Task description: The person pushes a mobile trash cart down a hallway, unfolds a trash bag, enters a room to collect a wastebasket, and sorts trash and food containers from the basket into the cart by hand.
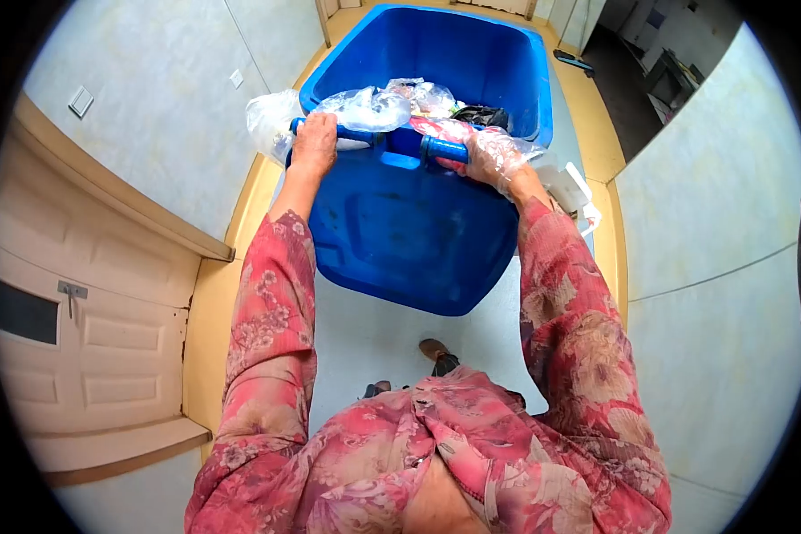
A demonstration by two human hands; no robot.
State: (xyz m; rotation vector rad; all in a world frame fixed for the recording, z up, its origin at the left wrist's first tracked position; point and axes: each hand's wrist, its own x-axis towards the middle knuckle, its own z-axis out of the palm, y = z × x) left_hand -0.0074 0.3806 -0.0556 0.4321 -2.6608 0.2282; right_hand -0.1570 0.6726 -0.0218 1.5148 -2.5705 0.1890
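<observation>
My left hand (pixel 315 145) is wrapped round the left end of the handle bar (pixel 356 134) of a large blue wheeled bin (pixel 498 53). Clear plastic (pixel 365 109) lies by it, and a whitish bag (pixel 272 123) hangs at the bin's left side. On the right grip (pixel 445 149) my right hand (pixel 494 158) is closed, with clear plastic over its fingers and wrist. The blue lid (pixel 409 231) hangs down on my side of the bin. Inside are plastic bags, a red and white wrapper (pixel 442 130) and a black bag (pixel 482 116).
A pinkish door (pixel 125 334) with a handle stands on the left. Pale walls line both sides. At the upper right is a dark doorway (pixel 632 89), with a broom head (pixel 574 62) beside it. White containers (pixel 568 189) hang at the bin's right side.
</observation>
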